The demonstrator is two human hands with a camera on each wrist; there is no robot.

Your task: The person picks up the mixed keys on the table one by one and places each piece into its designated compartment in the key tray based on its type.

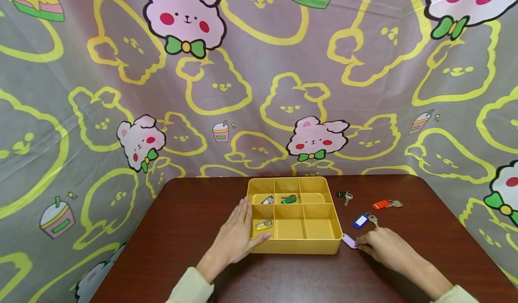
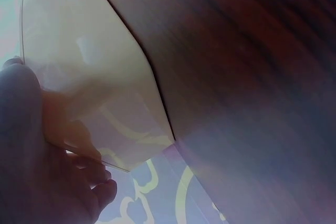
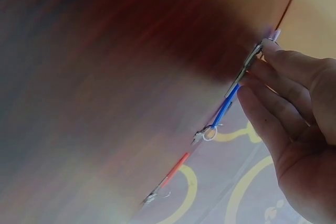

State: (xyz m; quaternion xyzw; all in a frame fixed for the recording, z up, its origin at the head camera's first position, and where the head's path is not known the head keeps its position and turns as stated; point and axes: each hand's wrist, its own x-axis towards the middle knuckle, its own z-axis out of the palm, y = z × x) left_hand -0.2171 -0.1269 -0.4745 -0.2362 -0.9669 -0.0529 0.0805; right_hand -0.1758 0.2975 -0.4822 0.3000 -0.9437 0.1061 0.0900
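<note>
My left hand (image 1: 234,238) rests against the left side of a yellow divided box (image 1: 299,247), fingers straight along its wall and thumb over the front rim. In the left wrist view the fingers lie at the box's edge. Beside the box's front right corner, my right hand (image 1: 384,247) pinches a key with a purple tag (image 1: 349,241); the right wrist view shows the key (image 3: 244,69) at the fingertips. Just beyond that hand lies a key with a blue tag (image 1: 361,221). Inside the box, a yellow-tagged key (image 1: 264,225) sits in the front left compartment.
The back left compartment has a key with a whitish tag (image 1: 267,200), the back middle one a green-tagged key (image 1: 289,200). Right of the box lie a black-tagged key (image 1: 344,195) and a red-tagged key (image 1: 381,204) on the brown table (image 1: 194,204). A patterned cloth (image 1: 251,91) hangs behind.
</note>
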